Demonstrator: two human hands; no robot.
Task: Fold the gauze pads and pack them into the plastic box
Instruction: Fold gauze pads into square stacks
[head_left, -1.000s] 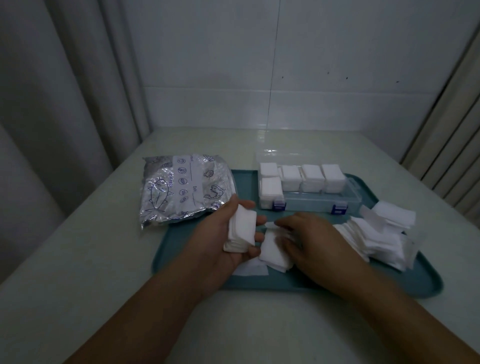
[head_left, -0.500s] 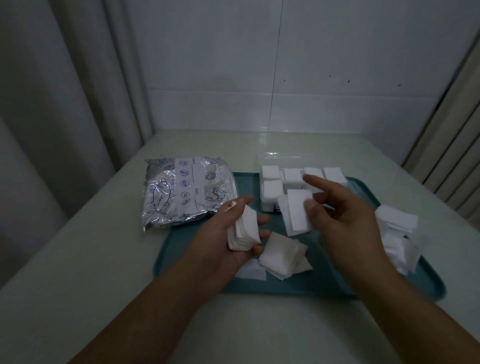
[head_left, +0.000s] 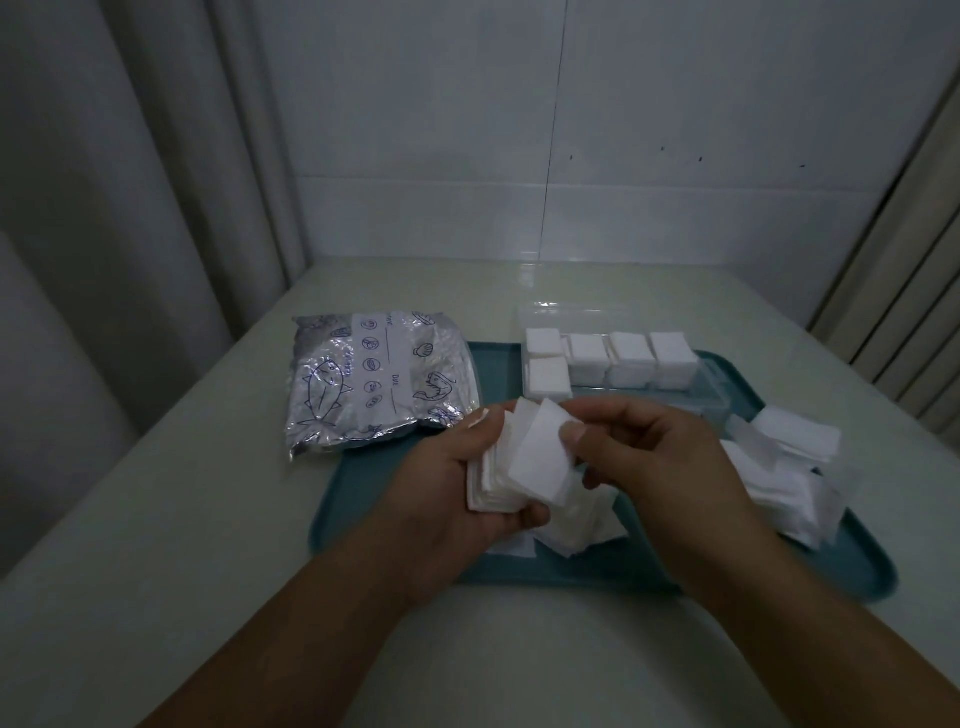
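My left hand grips a small stack of folded white gauze pads above the teal tray. My right hand pinches a single folded gauze pad and holds it against that stack. Below my hands a loose heap of folded pads lies on the tray. The clear plastic box stands at the tray's back, open, with several packed stacks of gauze in it. A pile of unfolded gauze lies on the tray's right side.
A silver foil bag with printed fish lies at the tray's left, partly over its rim. The tray sits on a pale table in a corner, with a tiled wall behind and curtains at both sides.
My right hand picked a folded pad off the heap on the tray, lifted it, and brought it left onto the stack in my left hand.
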